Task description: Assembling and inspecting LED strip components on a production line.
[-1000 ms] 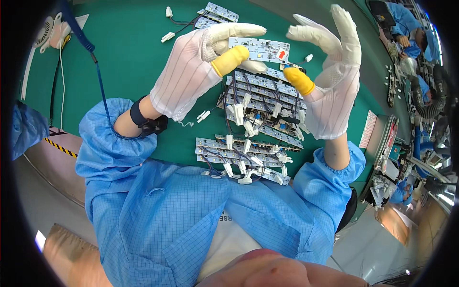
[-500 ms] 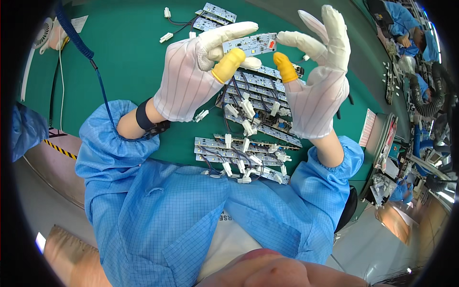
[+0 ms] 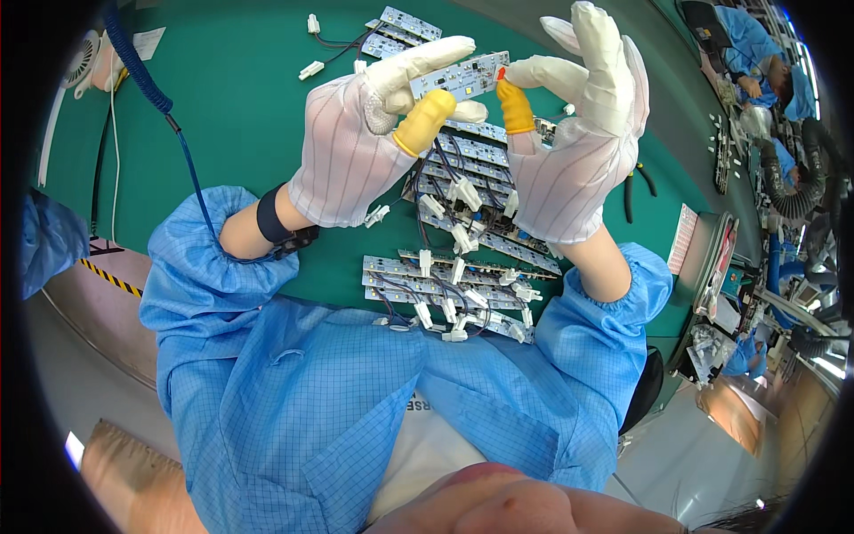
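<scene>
My left hand (image 3: 347, 151), in a white striped glove with a yellow thumb cot, pinches the left end of a narrow white LED circuit board (image 3: 458, 80). A red arrow sticker (image 3: 502, 72) shows at the board's right end. There my right hand (image 3: 574, 165), gloved the same way, has thumb and forefinger closed; its other fingers point up. Whether the sticker is still stuck flat cannot be seen. Below the hands lie stacked LED boards (image 3: 485, 153) with dark wires and white connectors, partly hidden by my right hand. Another group of boards (image 3: 382, 278) lies closer to me.
More wired boards (image 3: 411, 21) lie at the far side of the green mat (image 3: 240, 89). Black-handled pliers (image 3: 630, 198) rest right of my right hand. A coiled blue cord (image 3: 133, 58) runs down to my left arm. A small fan (image 3: 84, 62) stands far left; co-workers (image 3: 756, 44) sit far right.
My right hand has moved left, and its thumb and forefinger have closed at the board's sticker end. The board has tilted slightly, its right end higher. My left hand keeps its hold.
</scene>
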`<action>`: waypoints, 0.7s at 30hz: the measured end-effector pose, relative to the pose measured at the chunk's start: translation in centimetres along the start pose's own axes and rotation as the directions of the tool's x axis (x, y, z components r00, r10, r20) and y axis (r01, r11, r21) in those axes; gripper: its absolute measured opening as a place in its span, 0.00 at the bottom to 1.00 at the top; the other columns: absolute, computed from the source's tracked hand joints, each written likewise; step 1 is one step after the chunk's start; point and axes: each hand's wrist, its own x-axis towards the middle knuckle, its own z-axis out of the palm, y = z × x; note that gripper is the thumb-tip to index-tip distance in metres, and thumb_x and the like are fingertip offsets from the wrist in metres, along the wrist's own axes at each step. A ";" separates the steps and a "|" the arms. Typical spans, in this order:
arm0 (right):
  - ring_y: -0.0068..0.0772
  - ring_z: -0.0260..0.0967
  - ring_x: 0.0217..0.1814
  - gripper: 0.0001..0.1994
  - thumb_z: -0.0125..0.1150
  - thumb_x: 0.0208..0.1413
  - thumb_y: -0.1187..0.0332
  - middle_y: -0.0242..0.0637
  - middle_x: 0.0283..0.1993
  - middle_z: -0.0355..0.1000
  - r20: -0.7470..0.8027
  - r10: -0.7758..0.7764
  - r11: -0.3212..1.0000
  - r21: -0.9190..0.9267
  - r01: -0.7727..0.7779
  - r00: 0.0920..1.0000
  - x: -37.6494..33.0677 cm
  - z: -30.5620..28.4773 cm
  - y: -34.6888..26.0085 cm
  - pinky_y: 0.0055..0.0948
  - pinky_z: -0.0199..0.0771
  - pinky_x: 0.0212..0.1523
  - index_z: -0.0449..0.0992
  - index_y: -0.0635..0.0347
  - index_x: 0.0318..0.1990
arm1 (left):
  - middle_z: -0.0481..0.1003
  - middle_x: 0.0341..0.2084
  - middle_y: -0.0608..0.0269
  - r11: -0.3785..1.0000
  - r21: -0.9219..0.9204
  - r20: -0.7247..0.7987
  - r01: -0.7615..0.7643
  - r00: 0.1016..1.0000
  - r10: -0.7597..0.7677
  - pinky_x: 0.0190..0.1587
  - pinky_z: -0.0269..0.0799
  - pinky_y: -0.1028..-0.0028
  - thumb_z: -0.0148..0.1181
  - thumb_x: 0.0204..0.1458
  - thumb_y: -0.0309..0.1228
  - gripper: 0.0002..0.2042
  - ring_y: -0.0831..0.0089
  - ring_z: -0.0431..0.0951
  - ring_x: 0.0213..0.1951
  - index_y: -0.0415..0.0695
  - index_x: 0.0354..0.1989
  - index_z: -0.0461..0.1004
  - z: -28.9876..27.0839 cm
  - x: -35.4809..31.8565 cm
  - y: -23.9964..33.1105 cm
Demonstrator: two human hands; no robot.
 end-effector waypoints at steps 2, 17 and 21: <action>0.39 0.72 0.47 0.33 0.66 0.36 0.75 0.34 0.34 0.77 0.003 0.027 0.998 0.049 -0.027 1.000 -0.3 0.1 0.3 0.47 0.58 0.62 0.65 0.68 0.56 | 0.81 0.28 0.65 0.997 0.010 0.032 0.072 0.997 -0.073 0.27 0.70 0.79 0.60 0.54 0.32 0.17 0.80 0.74 0.21 0.46 0.52 0.73 -0.2 -0.1 0.0; 0.38 0.70 0.48 0.31 0.66 0.36 0.75 0.29 0.31 0.77 -0.006 -0.002 1.000 0.012 0.002 1.000 0.0 0.3 0.4 0.49 0.56 0.63 0.66 0.67 0.55 | 0.80 0.30 0.64 0.977 0.198 -0.025 -0.079 0.996 0.086 0.27 0.71 0.78 0.64 0.51 0.31 0.18 0.76 0.75 0.22 0.45 0.51 0.74 0.1 -0.6 -1.5; 0.37 0.72 0.44 0.33 0.66 0.34 0.76 0.28 0.30 0.76 0.005 0.007 0.998 0.069 -0.007 1.000 -0.1 0.5 0.7 0.48 0.56 0.63 0.66 0.66 0.55 | 0.80 0.28 0.64 0.995 0.098 -0.020 -0.037 0.999 0.039 0.27 0.70 0.79 0.62 0.53 0.32 0.18 0.79 0.75 0.22 0.43 0.52 0.73 0.3 -0.4 -0.9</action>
